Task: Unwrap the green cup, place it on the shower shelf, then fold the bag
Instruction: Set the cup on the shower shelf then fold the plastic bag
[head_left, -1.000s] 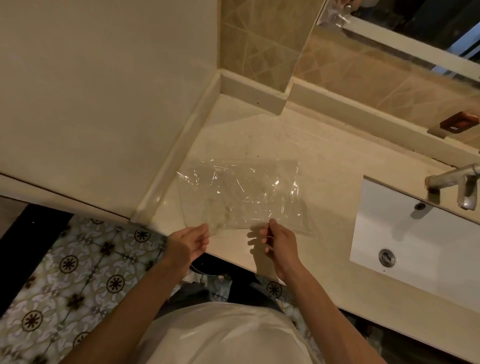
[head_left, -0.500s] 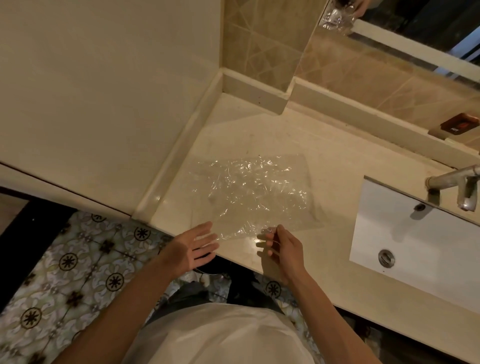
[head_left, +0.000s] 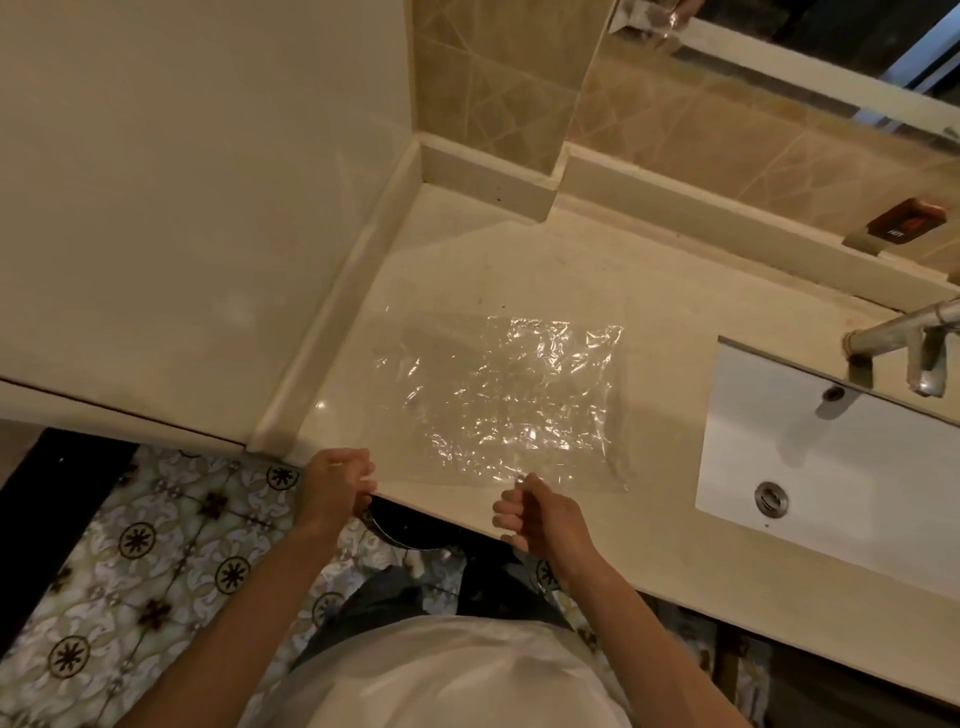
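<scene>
Bag (head_left: 498, 405): one clear plastic bag, crinkled and glinting, spread flat on the beige tabletop (head_left: 649, 291) at centre frame, between the side wall at left and the white sink (head_left: 831, 441) at right. Its long axis runs left to right across the frame, roughly parallel to the tabletop's near edge; its near edge lies at or just inside that edge, directly beyond both hands.

Left hand (head_left: 335, 486): curled at the tabletop's front edge, lower left of the bag, at the bag's near-left corner. Whether it pinches the film cannot be told, since the plastic is nearly invisible there.

Right hand (head_left: 540, 514): loosely fisted, thumb and forefinger together at the bag's near edge, right of its midpoint; it appears to pinch the film, though this is not certain. Both hands sit equally near the bag and well apart from each other along its near edge.

Judgement: the fold would carry the near edge away from the person, toward the upper frame, or one short end across the long axis.

Count: one bag, two hands, one sink, one faucet (head_left: 904, 338). No green cup and no shower shelf appear in view, so that part of the task seems done, with the folding not yet made.
</scene>
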